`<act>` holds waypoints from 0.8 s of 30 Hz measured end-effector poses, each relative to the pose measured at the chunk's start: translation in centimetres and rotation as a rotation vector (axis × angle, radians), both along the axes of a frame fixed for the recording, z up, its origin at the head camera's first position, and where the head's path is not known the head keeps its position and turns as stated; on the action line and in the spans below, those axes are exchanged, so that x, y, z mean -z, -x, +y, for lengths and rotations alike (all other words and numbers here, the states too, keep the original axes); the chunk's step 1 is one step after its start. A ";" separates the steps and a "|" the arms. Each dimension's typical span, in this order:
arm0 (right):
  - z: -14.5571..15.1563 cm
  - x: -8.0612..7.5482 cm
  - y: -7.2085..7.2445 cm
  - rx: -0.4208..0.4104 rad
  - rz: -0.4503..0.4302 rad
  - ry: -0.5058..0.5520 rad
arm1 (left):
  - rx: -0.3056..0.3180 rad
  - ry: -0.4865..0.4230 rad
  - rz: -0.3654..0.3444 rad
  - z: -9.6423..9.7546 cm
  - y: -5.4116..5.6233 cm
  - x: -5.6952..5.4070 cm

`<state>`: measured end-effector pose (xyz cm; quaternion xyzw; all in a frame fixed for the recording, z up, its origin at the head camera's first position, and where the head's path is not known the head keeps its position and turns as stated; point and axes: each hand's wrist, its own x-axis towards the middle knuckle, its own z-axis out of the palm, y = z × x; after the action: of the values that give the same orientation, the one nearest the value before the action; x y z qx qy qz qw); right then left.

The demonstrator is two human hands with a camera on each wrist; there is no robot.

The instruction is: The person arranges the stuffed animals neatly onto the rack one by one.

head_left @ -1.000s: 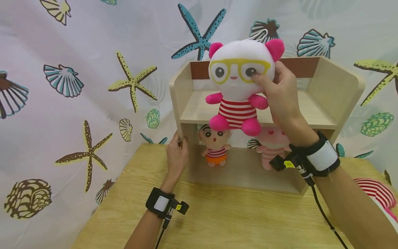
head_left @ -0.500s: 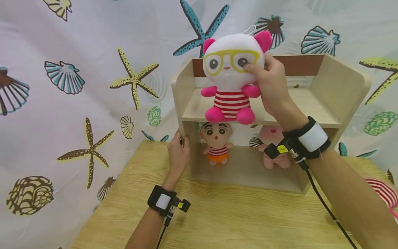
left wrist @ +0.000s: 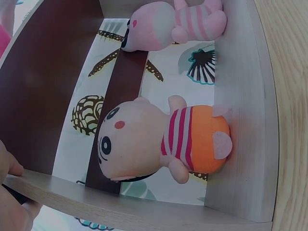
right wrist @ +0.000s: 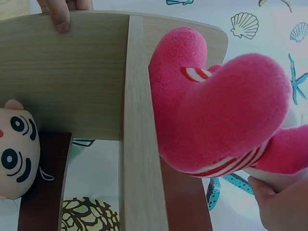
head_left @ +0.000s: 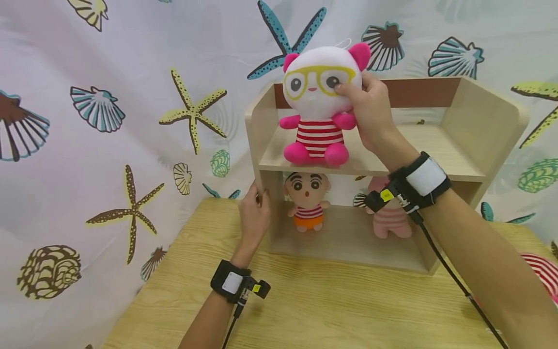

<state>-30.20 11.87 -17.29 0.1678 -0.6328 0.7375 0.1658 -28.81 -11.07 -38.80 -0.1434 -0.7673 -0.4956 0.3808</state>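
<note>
A white panda plush [head_left: 320,135] with pink ears, yellow glasses and a red-striped body is upright at the left half of the wooden shelf unit [head_left: 481,116]. My right hand [head_left: 372,114] grips the side of its head, thumb on the face. Its pink feet are at the upper board's front edge; in the right wrist view the plush [right wrist: 221,110] covers part of that board. Whether it touches the board I cannot tell. My left hand [head_left: 254,215] holds the edge of the left side panel; in the left wrist view only some fingers [left wrist: 12,163] show.
In the lower compartment sit a boy plush [head_left: 307,198] with orange shorts, on the left, and a pink striped plush [head_left: 390,223], on the right. A red-and-white striped item [head_left: 540,271] lies on the wooden table [head_left: 322,300] at the right edge. A patterned curtain [head_left: 144,121] hangs behind.
My right hand has brought the panda plush left and slightly lower in the head view, closer to the upper board's left part. My left hand keeps its hold on the side panel.
</note>
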 end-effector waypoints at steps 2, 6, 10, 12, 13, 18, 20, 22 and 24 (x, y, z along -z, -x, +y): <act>0.0 0.0 0.4 -0.003 -0.026 0.010 | -0.002 -0.001 -0.002 0.0 -0.1 0.1; 0.0 -0.1 1.3 -0.026 -0.080 0.058 | -0.003 -0.004 -0.006 -0.1 0.0 0.2; -0.1 -0.3 1.9 -0.048 -0.124 0.096 | 0.007 -0.009 -0.011 -0.2 0.0 0.1; -0.2 -0.3 2.1 -0.045 -0.133 0.092 | 0.010 -0.016 -0.018 -0.1 0.0 0.1; -0.3 -0.4 2.1 -0.043 -0.137 0.088 | 0.009 -0.020 -0.021 -0.1 0.0 0.1; -0.9 -0.7 2.8 -0.026 -0.156 0.063 | 0.004 -0.028 -0.029 0.0 0.0 0.0; -1.0 -0.7 3.1 -0.018 -0.164 0.052 | 0.003 -0.025 -0.025 0.0 0.0 0.0; -1.1 -0.7 3.3 -0.003 -0.168 0.036 | 0.004 -0.020 -0.019 0.0 0.0 -0.1; -1.1 -0.6 3.5 0.011 -0.173 0.023 | 0.007 -0.017 -0.016 0.0 0.0 -0.1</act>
<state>-33.70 10.74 -16.68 0.0979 -0.6373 0.7554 0.1166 -28.82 -11.08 -38.69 -0.1389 -0.7655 -0.5045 0.3744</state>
